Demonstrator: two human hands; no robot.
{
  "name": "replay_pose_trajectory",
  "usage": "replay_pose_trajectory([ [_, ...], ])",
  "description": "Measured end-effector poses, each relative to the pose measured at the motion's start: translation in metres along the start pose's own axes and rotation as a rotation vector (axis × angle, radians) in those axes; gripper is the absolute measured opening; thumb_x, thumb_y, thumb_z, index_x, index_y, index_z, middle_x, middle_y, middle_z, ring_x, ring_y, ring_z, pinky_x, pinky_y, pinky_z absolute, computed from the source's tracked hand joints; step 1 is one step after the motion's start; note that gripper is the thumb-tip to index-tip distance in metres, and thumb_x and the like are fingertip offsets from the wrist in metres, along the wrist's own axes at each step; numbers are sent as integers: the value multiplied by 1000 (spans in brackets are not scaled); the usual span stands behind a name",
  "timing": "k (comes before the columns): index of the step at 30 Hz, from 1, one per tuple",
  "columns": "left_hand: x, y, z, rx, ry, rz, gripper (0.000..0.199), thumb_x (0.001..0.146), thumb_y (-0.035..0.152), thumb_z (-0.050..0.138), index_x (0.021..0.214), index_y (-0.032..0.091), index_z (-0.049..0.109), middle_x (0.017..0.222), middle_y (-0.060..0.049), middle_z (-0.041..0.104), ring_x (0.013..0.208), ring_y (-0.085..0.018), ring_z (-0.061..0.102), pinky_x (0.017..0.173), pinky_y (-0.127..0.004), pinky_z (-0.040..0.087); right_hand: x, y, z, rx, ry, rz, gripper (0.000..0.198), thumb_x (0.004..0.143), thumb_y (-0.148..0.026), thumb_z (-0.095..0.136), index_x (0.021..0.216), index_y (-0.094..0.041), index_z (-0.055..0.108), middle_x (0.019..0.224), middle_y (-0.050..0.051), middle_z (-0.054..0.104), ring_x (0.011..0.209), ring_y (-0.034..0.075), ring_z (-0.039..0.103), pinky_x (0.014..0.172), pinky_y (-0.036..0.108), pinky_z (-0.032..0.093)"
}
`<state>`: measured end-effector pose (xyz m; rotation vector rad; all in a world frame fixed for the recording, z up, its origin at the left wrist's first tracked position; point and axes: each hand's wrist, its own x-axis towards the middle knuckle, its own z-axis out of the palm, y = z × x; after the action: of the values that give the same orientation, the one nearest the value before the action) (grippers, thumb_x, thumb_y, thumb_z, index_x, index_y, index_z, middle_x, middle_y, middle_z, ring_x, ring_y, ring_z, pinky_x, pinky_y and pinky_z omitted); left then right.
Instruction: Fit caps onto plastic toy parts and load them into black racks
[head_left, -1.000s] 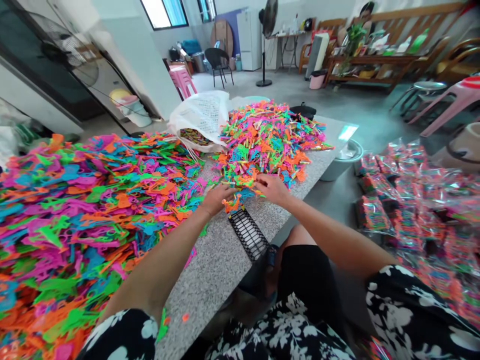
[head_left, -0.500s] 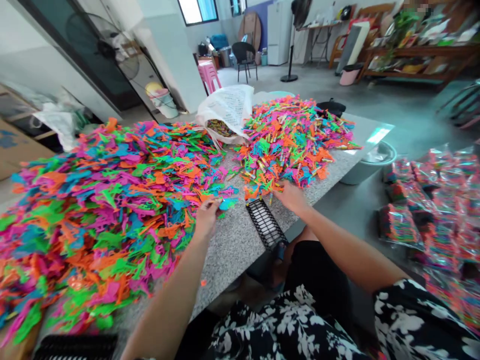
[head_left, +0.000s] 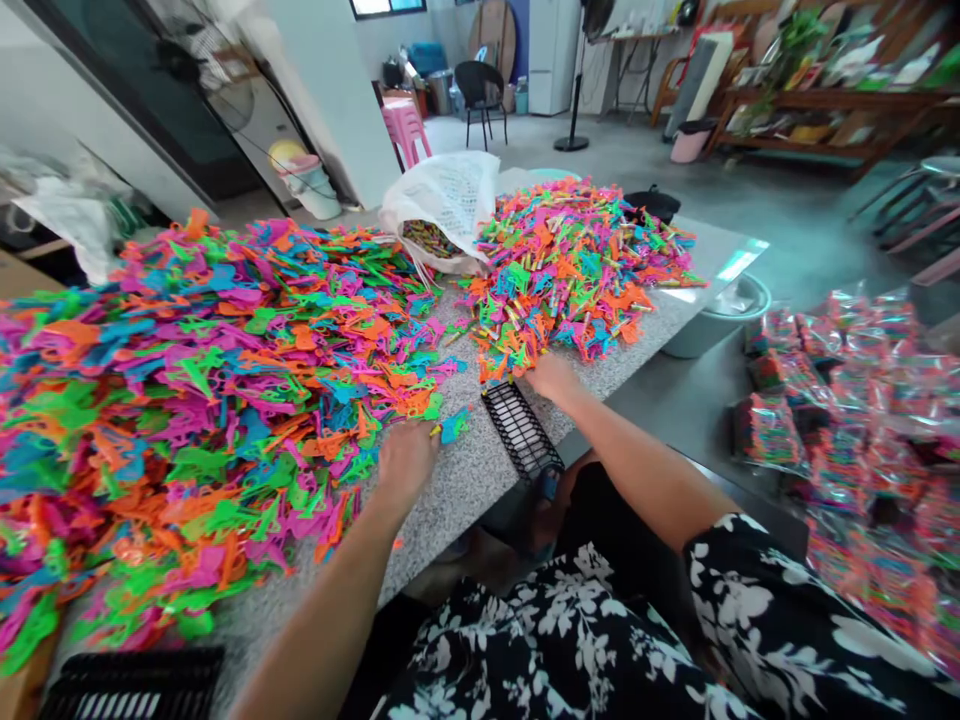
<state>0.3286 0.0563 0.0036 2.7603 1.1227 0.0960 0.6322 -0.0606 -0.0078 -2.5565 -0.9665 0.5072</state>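
My left hand (head_left: 409,462) is closed beside the inner edge of a big heap of bright plastic toy pieces (head_left: 225,370), many of them pistol-shaped. From its fingertips sticks out a blue toy piece (head_left: 454,425) with a yellow bit at the near end. My right hand (head_left: 553,380) has its fingers curled at the near edge of a second heap (head_left: 562,270), where gold tubes are mixed among the pieces. Its fingertips are hidden, so what they grip cannot be made out. Beside it, a black grid rack (head_left: 523,430) lies on the speckled table (head_left: 457,490), with yellow bits at its far end.
A white sack (head_left: 450,195) of small gold tubes lies open between the heaps. More black racks (head_left: 131,685) sit at the lower left. Bagged bundles (head_left: 776,435) cover the floor to the right, and a bucket (head_left: 720,320) stands by the table's edge.
My right hand has moved left, closer to the rack's far end. My left hand has drawn back a little towards me, and the blue piece now shows in its fingers. The view has shifted slightly.
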Motion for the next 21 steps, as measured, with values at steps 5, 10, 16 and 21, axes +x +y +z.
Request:
replay_pose_trajectory([
  [5,3,-8,8,-469,65,-117,28,86,43,68,101,25,83,84,-5,74,83,-24,68,78,-34,53,-13,16,5,614,-67,9,24,103,-34,57,103,-16,72,93,10,80,73,20,74,62,25,56],
  [10,21,24,30,-1192,150,-309,39,73,52,80,95,21,75,74,-1,69,59,-16,60,55,-28,48,-20,13,19,802,-150,-85,13,97,-22,58,88,-18,65,88,7,78,68,17,73,57,23,55],
  [16,47,61,48,-1371,197,-320,28,75,42,77,88,20,64,79,-2,71,76,-20,72,69,-32,58,-14,4,13,249,-5,-276,20,101,-30,60,94,-15,70,82,11,77,82,25,76,77,29,55],
  [21,55,70,62,-1294,223,-303,18,78,34,73,87,21,64,83,-4,74,77,-21,74,73,-35,60,-15,-6,9,-11,50,-323,29,104,-33,58,120,-10,68,110,21,78,103,31,75,86,32,53],
])
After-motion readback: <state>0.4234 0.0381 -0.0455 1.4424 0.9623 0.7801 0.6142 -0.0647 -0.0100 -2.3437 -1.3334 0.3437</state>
